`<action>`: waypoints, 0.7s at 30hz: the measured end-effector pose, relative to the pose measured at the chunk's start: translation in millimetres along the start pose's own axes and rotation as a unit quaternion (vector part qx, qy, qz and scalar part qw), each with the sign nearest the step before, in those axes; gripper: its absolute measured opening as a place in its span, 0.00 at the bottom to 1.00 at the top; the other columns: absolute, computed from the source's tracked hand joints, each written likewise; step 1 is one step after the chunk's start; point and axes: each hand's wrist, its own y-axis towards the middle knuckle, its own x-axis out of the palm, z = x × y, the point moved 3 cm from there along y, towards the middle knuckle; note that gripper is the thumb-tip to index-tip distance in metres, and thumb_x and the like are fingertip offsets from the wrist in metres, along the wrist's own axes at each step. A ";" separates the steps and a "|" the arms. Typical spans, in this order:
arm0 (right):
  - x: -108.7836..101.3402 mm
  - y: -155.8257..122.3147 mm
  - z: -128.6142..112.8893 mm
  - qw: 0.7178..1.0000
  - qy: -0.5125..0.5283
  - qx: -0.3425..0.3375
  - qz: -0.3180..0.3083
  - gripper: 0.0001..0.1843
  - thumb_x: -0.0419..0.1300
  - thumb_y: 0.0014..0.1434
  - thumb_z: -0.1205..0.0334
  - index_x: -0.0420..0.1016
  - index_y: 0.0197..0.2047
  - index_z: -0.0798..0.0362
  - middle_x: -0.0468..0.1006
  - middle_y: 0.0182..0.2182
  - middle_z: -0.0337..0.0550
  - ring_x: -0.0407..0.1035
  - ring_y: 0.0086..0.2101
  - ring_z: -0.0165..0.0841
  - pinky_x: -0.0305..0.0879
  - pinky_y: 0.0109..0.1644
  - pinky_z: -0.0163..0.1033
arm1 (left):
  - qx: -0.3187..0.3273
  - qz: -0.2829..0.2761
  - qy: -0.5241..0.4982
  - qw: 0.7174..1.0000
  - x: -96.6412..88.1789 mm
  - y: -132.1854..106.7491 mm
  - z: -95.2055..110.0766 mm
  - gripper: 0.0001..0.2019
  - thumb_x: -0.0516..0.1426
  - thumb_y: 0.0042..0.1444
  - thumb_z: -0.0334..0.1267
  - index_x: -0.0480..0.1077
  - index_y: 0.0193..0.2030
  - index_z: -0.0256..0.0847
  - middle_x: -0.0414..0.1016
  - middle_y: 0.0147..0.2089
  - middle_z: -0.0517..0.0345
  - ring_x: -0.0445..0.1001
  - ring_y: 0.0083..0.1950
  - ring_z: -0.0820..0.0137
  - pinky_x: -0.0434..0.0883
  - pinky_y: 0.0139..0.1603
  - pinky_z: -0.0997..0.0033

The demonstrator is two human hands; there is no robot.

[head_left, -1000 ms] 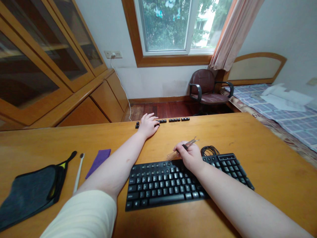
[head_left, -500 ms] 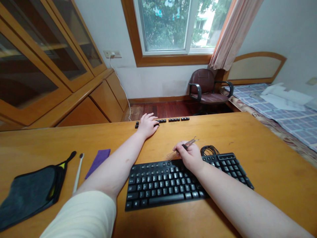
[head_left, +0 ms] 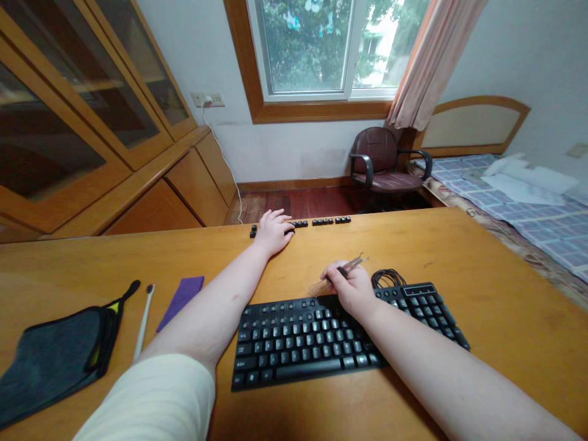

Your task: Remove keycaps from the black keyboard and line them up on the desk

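Near the far edge of the table, my left hand rests palm down with its fingers spread, partly covering a row of loose black keycaps. A dark keycap shows beside its thumb; whether the thumb touches it I cannot tell. My right hand is closed around a keycap puller, whose metal prongs point up and right while thin wire loops stick out to the left. Below that hand lies a black keyboard, its upper left rows bare of caps. My right wrist and forearm cross over its right part.
A coiled cable sits behind the keyboard. To the left lie a purple cloth, a toothbrush and a dark grey cloth or mitt with black trim. An office chair and a bed stand beyond the wooden table.
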 end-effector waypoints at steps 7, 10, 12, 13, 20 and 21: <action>0.6 1.0 0.0 1.000 0.006 0.002 0.000 0.19 0.51 0.62 0.53 0.74 0.26 0.55 0.70 0.17 0.38 0.65 0.20 0.27 0.63 0.27 0.32 | 0.000 0.001 0.002 1.000 -7.2 -0.6 4.1 0.11 0.56 0.52 0.41 0.76 0.40 0.45 0.73 0.52 0.55 0.58 0.62 0.60 0.46 0.65 0.50; -0.2 1.0 -1.3 1.000 -0.002 -0.001 0.001 0.19 0.51 0.61 0.53 0.73 0.26 0.55 0.70 0.17 0.38 0.65 0.21 0.27 0.63 0.28 0.32 | -0.006 0.033 0.000 0.999 -28.7 0.8 5.5 0.11 0.53 0.55 0.41 0.75 0.40 0.45 0.73 0.52 0.55 0.59 0.62 0.61 0.46 0.65 0.50; -0.4 0.9 -1.9 1.000 -0.008 -0.003 0.000 0.20 0.51 0.62 0.53 0.73 0.25 0.55 0.70 0.17 0.38 0.66 0.21 0.27 0.63 0.29 0.33 | -0.021 0.062 -0.001 0.998 -52.3 0.3 8.9 0.12 0.51 0.57 0.41 0.75 0.39 0.44 0.74 0.51 0.55 0.60 0.61 0.61 0.47 0.64 0.50; -0.3 0.9 -1.9 1.000 -0.012 -0.003 -0.003 0.20 0.51 0.62 0.53 0.73 0.25 0.55 0.70 0.17 0.38 0.66 0.22 0.27 0.63 0.29 0.33 | -0.035 0.068 -0.001 0.997 -65.2 -1.7 12.6 0.12 0.51 0.57 0.41 0.75 0.40 0.44 0.74 0.50 0.55 0.62 0.60 0.61 0.49 0.64 0.50; -1.0 0.9 -6.1 0.999 -0.042 -0.019 -0.003 0.22 0.49 0.62 0.52 0.71 0.24 0.55 0.69 0.18 0.39 0.65 0.22 0.28 0.62 0.30 0.33 | -0.041 -0.129 -0.044 0.990 -112.7 -80.9 115.4 0.14 0.50 0.58 0.43 0.74 0.41 0.42 0.76 0.45 0.53 0.70 0.49 0.63 0.64 0.54 0.57; -2.1 1.6 -9.6 0.998 -0.051 -0.023 0.000 0.23 0.48 0.63 0.52 0.70 0.23 0.55 0.69 0.18 0.39 0.66 0.23 0.28 0.62 0.31 0.33 | -0.038 -0.153 -0.043 0.987 -111.0 -99.7 135.5 0.14 0.51 0.58 0.45 0.73 0.43 0.43 0.75 0.47 0.53 0.70 0.50 0.63 0.65 0.54 0.58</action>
